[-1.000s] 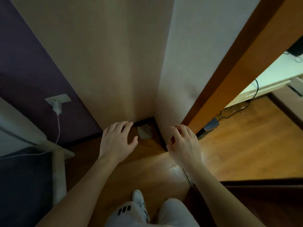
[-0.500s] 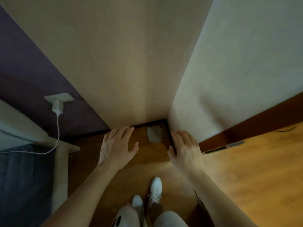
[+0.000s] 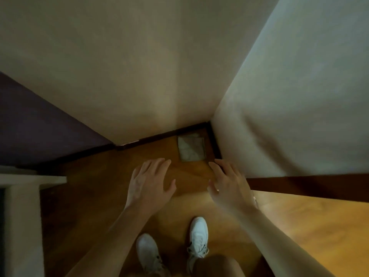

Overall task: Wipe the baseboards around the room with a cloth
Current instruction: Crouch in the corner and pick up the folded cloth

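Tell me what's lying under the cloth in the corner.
The cloth lies flat on the wooden floor, beside the dark baseboard. Whatever is directly beneath it is covered.

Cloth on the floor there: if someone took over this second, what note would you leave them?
Left hand: open, empty, over the floor.
Right hand: open, empty, beside the wall.
Cloth: folded, on the floor in the corner by the baseboard, neither hand on it.
Done: no wiping shows.
Left: pick up the cloth, wipe the baseboards.
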Tool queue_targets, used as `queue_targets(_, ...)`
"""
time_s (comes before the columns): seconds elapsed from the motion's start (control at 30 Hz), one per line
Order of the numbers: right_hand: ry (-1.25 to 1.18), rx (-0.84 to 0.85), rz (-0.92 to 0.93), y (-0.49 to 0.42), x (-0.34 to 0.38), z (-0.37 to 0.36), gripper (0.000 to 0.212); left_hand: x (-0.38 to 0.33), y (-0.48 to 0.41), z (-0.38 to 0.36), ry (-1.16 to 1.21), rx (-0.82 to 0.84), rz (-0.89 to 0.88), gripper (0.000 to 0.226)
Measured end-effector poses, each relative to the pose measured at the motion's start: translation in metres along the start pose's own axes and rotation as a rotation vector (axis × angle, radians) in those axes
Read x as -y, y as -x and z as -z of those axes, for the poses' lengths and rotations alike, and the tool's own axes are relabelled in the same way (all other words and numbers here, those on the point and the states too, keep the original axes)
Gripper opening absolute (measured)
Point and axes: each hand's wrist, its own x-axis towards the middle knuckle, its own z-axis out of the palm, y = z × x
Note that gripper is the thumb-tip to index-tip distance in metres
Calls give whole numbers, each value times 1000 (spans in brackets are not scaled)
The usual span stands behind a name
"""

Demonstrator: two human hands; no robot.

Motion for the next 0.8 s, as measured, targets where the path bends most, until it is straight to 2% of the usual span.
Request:
queue_targets(0.37, 117, 207, 47, -96, -108, -288, 63, 54, -138, -284, 44, 96, -76, 68)
queue_targets(0.57, 132, 206, 30, -150, -148, -388, 69, 76, -211, -386, 35, 94, -137, 72)
queue_targets(0.8, 45, 140, 69, -184, -194, -453, 80, 94, -276, -458, -80, 82, -265, 84)
